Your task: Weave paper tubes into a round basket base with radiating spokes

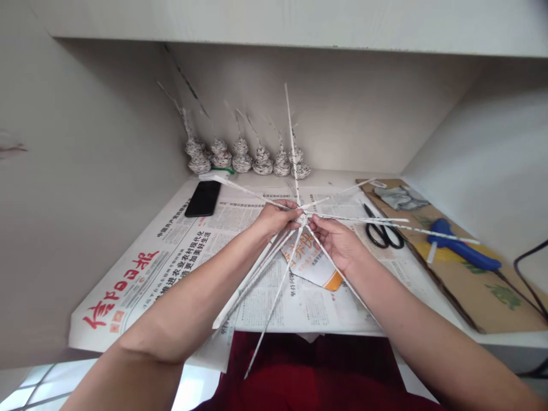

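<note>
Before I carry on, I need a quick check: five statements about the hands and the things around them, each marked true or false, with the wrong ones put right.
1. The left hand and the right hand both hold the paper strips near where they cross. True.
2. The right hand grips the scissors. False: they lie untouched near the edge of the cardboard.
3. The blue glue gun lies on the cardboard. True.
4. The black phone lies beside the glue gun. False: it lies at the left, on the newspaper.
5. Woven gourd-like pieces stand in a row at the back. True.
</note>
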`<move>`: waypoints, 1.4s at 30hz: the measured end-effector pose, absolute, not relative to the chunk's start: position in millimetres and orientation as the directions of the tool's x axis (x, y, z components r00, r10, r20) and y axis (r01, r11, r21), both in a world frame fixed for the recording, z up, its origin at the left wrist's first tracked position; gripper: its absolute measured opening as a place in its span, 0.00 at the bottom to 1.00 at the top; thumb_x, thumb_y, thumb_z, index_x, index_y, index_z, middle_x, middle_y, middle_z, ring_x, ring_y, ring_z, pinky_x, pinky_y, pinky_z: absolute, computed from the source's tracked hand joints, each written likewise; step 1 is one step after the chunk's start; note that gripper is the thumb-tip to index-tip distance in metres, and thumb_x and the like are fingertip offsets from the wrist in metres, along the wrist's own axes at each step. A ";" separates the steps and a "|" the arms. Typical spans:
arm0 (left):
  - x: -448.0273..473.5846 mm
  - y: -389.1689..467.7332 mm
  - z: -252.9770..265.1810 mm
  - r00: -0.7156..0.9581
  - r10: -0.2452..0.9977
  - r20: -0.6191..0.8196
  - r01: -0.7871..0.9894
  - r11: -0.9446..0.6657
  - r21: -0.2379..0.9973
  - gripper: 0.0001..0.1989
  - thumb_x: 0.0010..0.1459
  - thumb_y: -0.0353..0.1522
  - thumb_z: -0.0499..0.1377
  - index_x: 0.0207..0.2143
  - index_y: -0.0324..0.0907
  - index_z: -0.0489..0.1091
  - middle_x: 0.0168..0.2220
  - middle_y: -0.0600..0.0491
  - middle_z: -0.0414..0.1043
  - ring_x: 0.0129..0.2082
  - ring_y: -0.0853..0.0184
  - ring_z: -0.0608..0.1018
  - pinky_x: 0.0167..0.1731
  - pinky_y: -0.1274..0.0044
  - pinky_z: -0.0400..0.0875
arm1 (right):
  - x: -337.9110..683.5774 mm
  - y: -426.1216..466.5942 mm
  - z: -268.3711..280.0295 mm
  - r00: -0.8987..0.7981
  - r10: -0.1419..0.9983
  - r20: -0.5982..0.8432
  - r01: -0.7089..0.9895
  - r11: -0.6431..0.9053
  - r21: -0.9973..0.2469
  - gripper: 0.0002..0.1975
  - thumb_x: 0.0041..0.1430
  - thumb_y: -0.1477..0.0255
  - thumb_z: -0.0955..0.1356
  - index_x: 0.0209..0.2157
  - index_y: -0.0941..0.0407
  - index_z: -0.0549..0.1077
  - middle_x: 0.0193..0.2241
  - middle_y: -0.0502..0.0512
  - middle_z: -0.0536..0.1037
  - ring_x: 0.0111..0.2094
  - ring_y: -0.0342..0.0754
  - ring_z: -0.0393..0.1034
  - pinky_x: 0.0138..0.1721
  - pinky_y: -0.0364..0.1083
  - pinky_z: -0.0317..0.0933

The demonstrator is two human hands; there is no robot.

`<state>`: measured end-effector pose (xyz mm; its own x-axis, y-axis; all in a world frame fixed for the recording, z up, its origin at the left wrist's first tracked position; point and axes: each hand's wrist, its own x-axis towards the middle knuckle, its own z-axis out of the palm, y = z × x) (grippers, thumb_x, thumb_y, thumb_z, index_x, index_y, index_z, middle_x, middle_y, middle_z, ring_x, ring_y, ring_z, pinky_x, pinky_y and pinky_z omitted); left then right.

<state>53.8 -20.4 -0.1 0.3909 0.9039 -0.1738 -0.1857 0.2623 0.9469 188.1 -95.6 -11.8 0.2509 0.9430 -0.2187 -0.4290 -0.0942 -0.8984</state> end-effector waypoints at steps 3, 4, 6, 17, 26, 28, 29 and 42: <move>53.6 -22.4 3.6 0.385 0.909 -0.161 -0.118 0.221 0.968 0.07 0.47 0.22 0.64 0.25 0.36 0.68 0.19 0.58 0.68 0.16 0.77 0.68 0.17 0.84 0.67 | 181.4 -96.3 -15.8 0.345 0.910 -0.231 -0.478 -0.041 -0.877 0.13 0.36 0.69 0.78 0.24 0.57 0.73 0.22 0.49 0.76 0.21 0.41 0.66 0.22 0.42 0.60; 53.6 -23.2 4.9 0.376 0.913 -0.159 -0.092 0.207 0.974 0.07 0.48 0.22 0.64 0.25 0.36 0.68 0.18 0.58 0.67 0.14 0.77 0.67 0.15 0.84 0.65 | 179.4 -97.0 -16.7 0.386 0.900 -0.205 -0.456 -0.007 -0.890 0.14 0.36 0.68 0.78 0.24 0.57 0.73 0.22 0.49 0.76 0.20 0.41 0.65 0.21 0.41 0.58; 53.9 -24.8 7.0 0.353 0.922 -0.158 -0.040 0.183 0.982 0.06 0.49 0.23 0.64 0.26 0.36 0.68 0.17 0.59 0.66 0.12 0.78 0.64 0.13 0.85 0.61 | 176.4 -98.5 -18.3 0.452 0.880 -0.145 -0.380 0.043 -0.924 0.14 0.37 0.66 0.77 0.23 0.57 0.73 0.23 0.49 0.77 0.19 0.40 0.63 0.18 0.40 0.55; 51.7 -21.1 0.3 0.362 0.925 -0.119 0.067 0.101 0.993 0.04 0.50 0.25 0.63 0.26 0.37 0.69 0.14 0.61 0.64 0.10 0.78 0.62 0.12 0.84 0.56 | 177.8 -100.9 -32.5 0.507 0.860 0.057 -0.040 0.089 -0.995 0.14 0.46 0.59 0.73 0.24 0.57 0.76 0.23 0.52 0.78 0.20 0.43 0.66 0.22 0.43 0.59; 53.0 -20.3 -4.1 0.361 0.914 -0.184 -0.072 0.224 0.972 0.08 0.48 0.22 0.63 0.26 0.38 0.65 0.18 0.60 0.65 0.17 0.76 0.69 0.19 0.82 0.69 | 185.4 -102.0 -23.2 0.456 0.877 0.149 -0.070 0.203 -0.977 0.15 0.49 0.60 0.73 0.35 0.55 0.77 0.27 0.50 0.78 0.24 0.41 0.68 0.24 0.41 0.58; 53.5 -19.6 -6.3 0.355 0.917 -0.183 -0.111 0.236 0.965 0.10 0.46 0.21 0.64 0.26 0.37 0.65 0.19 0.59 0.65 0.18 0.75 0.70 0.20 0.81 0.71 | 187.7 -99.4 -24.4 0.453 0.886 0.101 -0.077 0.151 -0.986 0.16 0.46 0.58 0.74 0.30 0.56 0.76 0.25 0.51 0.77 0.23 0.42 0.67 0.23 0.41 0.57; 53.5 -19.2 -7.2 0.354 0.918 -0.179 -0.121 0.235 0.965 0.10 0.45 0.21 0.64 0.26 0.37 0.65 0.20 0.59 0.65 0.19 0.75 0.70 0.20 0.81 0.72 | 188.8 -98.3 -25.2 0.456 0.886 0.084 -0.058 0.124 -0.991 0.17 0.45 0.57 0.74 0.27 0.57 0.75 0.24 0.52 0.77 0.22 0.42 0.67 0.22 0.42 0.57; 55.3 -21.5 -1.5 0.306 0.933 -0.187 -0.132 0.237 0.963 0.10 0.43 0.18 0.63 0.20 0.35 0.65 0.20 0.56 0.64 0.21 0.73 0.71 0.20 0.79 0.74 | 184.5 -105.5 -14.1 0.475 0.854 0.211 -0.153 0.316 -0.936 0.14 0.51 0.59 0.70 0.23 0.56 0.73 0.23 0.50 0.72 0.23 0.42 0.65 0.23 0.43 0.56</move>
